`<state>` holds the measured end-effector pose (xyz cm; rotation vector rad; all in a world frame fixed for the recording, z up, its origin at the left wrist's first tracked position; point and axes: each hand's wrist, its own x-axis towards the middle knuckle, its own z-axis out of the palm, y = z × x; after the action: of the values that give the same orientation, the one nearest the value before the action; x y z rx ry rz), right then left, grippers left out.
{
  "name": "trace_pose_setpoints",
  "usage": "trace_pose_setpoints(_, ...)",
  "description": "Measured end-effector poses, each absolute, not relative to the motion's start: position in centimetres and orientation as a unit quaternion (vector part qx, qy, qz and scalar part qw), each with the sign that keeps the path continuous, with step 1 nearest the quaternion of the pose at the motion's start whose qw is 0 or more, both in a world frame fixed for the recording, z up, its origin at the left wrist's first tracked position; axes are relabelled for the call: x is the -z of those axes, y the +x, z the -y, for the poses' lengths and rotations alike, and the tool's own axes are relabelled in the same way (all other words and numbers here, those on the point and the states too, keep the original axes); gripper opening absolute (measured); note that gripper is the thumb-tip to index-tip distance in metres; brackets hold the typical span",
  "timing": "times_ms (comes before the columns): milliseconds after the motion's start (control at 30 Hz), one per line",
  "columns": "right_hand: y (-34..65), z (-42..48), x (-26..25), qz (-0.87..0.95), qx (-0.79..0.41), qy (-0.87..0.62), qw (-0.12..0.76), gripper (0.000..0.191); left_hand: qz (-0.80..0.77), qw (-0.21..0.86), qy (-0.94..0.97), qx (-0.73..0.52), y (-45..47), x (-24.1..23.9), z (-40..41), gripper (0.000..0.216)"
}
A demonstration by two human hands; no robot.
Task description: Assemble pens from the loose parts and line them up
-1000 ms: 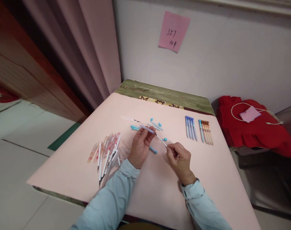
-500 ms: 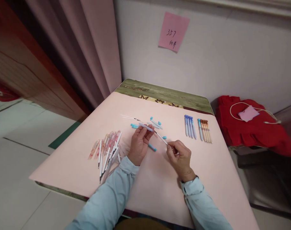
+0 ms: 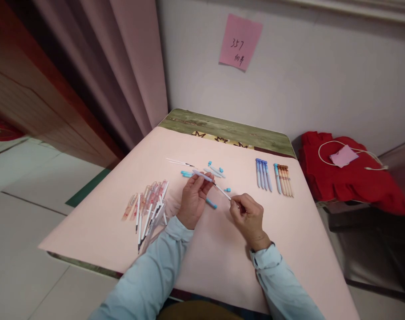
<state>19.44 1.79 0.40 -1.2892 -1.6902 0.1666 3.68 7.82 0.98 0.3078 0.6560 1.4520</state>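
Observation:
My left hand (image 3: pixel 193 198) pinches a pale blue pen barrel (image 3: pixel 203 176) above the pink table cover (image 3: pixel 222 249). My right hand (image 3: pixel 248 218) pinches the end of a thin white refill (image 3: pixel 223 192) whose other end is inside that barrel. Loose blue pen parts (image 3: pixel 215 170) lie just beyond my hands, and one blue piece (image 3: pixel 211 204) lies between them. A pile of pink barrels and white refills (image 3: pixel 149 209) sits to the left of my left hand.
Assembled blue pens (image 3: pixel 262 175) and orange pens (image 3: pixel 284 180) lie in rows at the right. A green table edge (image 3: pixel 229 131) shows at the back. A red cloth with a white cord (image 3: pixel 349 173) lies to the right. A pink note (image 3: pixel 240 42) hangs on the wall.
The hands stay almost in place with barrel and refill; the right hand has moved slightly toward the left hand. The view has shifted a little.

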Motion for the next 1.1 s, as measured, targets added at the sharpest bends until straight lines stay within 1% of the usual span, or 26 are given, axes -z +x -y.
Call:
trace_pose_setpoints(200, 19.6, -2.0, -0.4, 0.682, -0.056, -0.544, 0.485, 0.009, -0.311, 0.67, 0.192, -0.646, 4.0, -1.4, -7.3, 0.022)
trace_pose_setpoints(367, 19.4, -1.7, -0.8, 0.635, -0.077, -0.555, 0.532, 0.006, -0.312, 0.713, 0.194, -0.597, 4.5, -1.7, -6.5, 0.021)
trace_pose_setpoints(433, 19.2, -1.7, -0.9, 0.598, -0.108, -0.559, 0.564, 0.006, -0.303, 0.733, 0.205, -0.574, 4.6, -1.7, -6.2, 0.02)
trace_pose_setpoints(600, 19.0, -2.0, -0.2, 0.474, -0.252, -0.566, 0.626, 0.022, -0.265, 0.789, 0.265, -0.487, 4.8, -1.9, -5.4, 0.017)
trace_pose_setpoints(733, 19.2, -2.3, 0.2, 0.42, -0.293, -0.552, 0.659, 0.025, -0.285, 0.784, 0.333, -0.439, 4.9, -2.1, -5.0, 0.017)
trace_pose_setpoints(867, 19.3, -2.3, 0.0, 0.441, -0.303, -0.545, 0.645, 0.026, -0.31, 0.754, 0.414, -0.404, 5.3, -2.0, -4.7, 0.021)
trace_pose_setpoints(967, 19.4, -2.1, -0.3, 0.472, -0.312, -0.538, 0.625, 0.029, -0.291, 0.741, 0.443, -0.412, 5.6, -2.0, -4.5, 0.024)
trace_pose_setpoints(1033, 19.6, -2.1, -0.5, 0.469, -0.315, -0.53, 0.633, 0.032, -0.289, 0.735, 0.442, -0.426, 5.7, -2.1, -4.5, 0.024)
trace_pose_setpoints(1100, 19.8, -2.1, -0.6, 0.467, -0.318, -0.53, 0.632, 0.031, -0.301, 0.726, 0.431, -0.442, 5.7, -2.1, -4.5, 0.024)
